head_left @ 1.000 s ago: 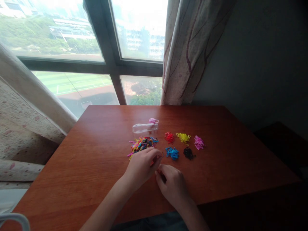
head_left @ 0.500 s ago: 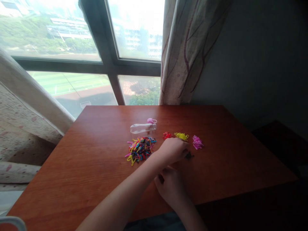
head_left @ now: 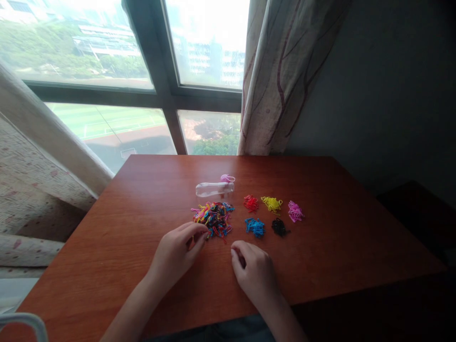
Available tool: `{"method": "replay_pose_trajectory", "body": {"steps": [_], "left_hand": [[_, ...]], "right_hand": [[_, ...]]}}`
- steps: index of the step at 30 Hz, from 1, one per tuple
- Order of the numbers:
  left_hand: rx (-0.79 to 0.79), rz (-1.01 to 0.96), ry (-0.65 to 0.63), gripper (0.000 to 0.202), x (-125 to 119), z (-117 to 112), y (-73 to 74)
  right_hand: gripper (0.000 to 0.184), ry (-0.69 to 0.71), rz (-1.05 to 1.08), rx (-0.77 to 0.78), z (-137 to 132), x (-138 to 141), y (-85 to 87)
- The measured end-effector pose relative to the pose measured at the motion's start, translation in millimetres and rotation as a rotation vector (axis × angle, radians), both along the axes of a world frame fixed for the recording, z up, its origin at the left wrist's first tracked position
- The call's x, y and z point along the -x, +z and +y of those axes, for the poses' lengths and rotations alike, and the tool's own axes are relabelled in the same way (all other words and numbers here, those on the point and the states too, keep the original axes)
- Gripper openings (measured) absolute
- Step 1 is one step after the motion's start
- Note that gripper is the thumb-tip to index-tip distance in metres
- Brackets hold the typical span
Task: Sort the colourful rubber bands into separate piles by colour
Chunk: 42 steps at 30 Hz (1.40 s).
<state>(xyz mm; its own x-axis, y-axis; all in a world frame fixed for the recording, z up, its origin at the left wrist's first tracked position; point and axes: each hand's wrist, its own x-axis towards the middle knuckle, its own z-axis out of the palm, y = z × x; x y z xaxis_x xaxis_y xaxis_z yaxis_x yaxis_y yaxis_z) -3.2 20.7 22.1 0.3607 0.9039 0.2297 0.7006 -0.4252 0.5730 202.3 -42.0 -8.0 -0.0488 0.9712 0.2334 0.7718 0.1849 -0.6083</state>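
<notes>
At the near left edge of a mixed pile of small coloured loop-shaped pins point(head_left: 216, 216), my left hand point(head_left: 178, 249) has thumb and fingertips drawn together. What sits between those fingertips, if anything, is too small to make out. My right hand point(head_left: 254, 266) rests on the table with its fingers curled and the thumb against the forefinger; its grip is hidden. Just beyond it lies a small heap of blue pins point(head_left: 255, 227), with black pins point(head_left: 280, 227) to the right. Behind these are heaps of red pins point(head_left: 251, 203), yellow pins point(head_left: 271, 204) and pink pins point(head_left: 295, 211).
A clear bottle point(head_left: 213, 190) lies on its side behind the mixed pile, with a pink cap point(head_left: 227, 178) by its mouth. The brown wooden table point(head_left: 107, 247) meets a window point(head_left: 210, 133) with curtains point(head_left: 267, 104). A pale curved bar point(head_left: 28, 319) shows at lower left.
My left hand has swung left from over the sorted heaps to the mixed pile, uncovering the blue and black heaps. My right hand has stayed nearly in place.
</notes>
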Motion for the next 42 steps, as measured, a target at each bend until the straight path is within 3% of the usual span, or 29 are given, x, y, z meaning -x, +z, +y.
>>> {"method": "replay_pose_trajectory", "body": {"steps": [4,9,13,18,27,30,32,36,39,42], "left_hand": [[0.002,0.043,0.155,0.020,26.3,-9.9,-13.5],[0.028,0.191,0.266,0.029,23.7,-12.5,-17.8],[0.019,0.255,0.254,0.028,11.0,-13.7,-13.9],[0.015,0.150,0.180,0.026,0.0,-18.3,-14.6],[0.092,-0.045,0.081,0.020,-0.1,-24.4,-18.2],[0.057,-0.090,0.125,0.018,2.1,-24.6,-18.9],[0.011,-0.038,0.229,0.018,3.2,-24.2,-17.4],[-0.039,0.267,0.457,0.025,1.7,-23.1,-10.7],[-0.041,0.404,0.480,0.027,-1.8,-23.0,-6.6],[-0.040,0.409,0.439,0.022,-4.1,-23.1,-5.6]], "right_hand": [[0.018,-0.036,-0.010,0.004,2.7,1.6,-2.7],[0.022,-0.089,-0.064,0.018,9.4,5.0,-1.7],[0.030,-0.127,-0.133,0.064,19.4,9.4,1.3],[0.033,-0.110,-0.170,0.115,32.9,16.0,3.7],[0.025,0.016,-0.016,0.030,32.2,15.5,-2.9],[0.025,0.058,0.050,-0.003,31.9,13.9,-2.4],[0.025,0.074,0.093,-0.018,31.8,13.4,-1.5],[0.024,0.028,0.147,-0.035,29.9,12.6,-0.5],[0.024,-0.044,0.142,-0.033,26.9,11.7,-1.7],[0.025,-0.095,0.105,-0.027,22.6,10.8,-3.6]]}}
